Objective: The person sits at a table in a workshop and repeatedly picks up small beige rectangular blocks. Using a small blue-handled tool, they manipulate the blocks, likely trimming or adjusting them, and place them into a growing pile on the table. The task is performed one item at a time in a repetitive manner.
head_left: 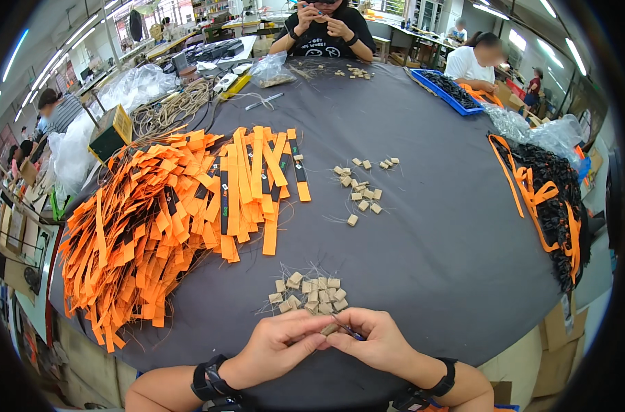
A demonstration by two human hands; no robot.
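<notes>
Near the table's front edge, my left hand is closed, its thumb and fingers pinching a small tan folded tab. My right hand meets it there, closed on a slim dark-blue tool whose tip points at the tab; most of the tool is hidden by the fingers, so its kind is unclear. Just beyond my fingertips lies a pile of similar tan tabs with thin loose threads sticking out. A looser group of these tabs is scattered farther up the table.
A large heap of orange and black strips covers the left side. Black pieces with orange bands are piled at right. A blue tray, a coil of cord and a dark green box stand farther back. A person sits opposite.
</notes>
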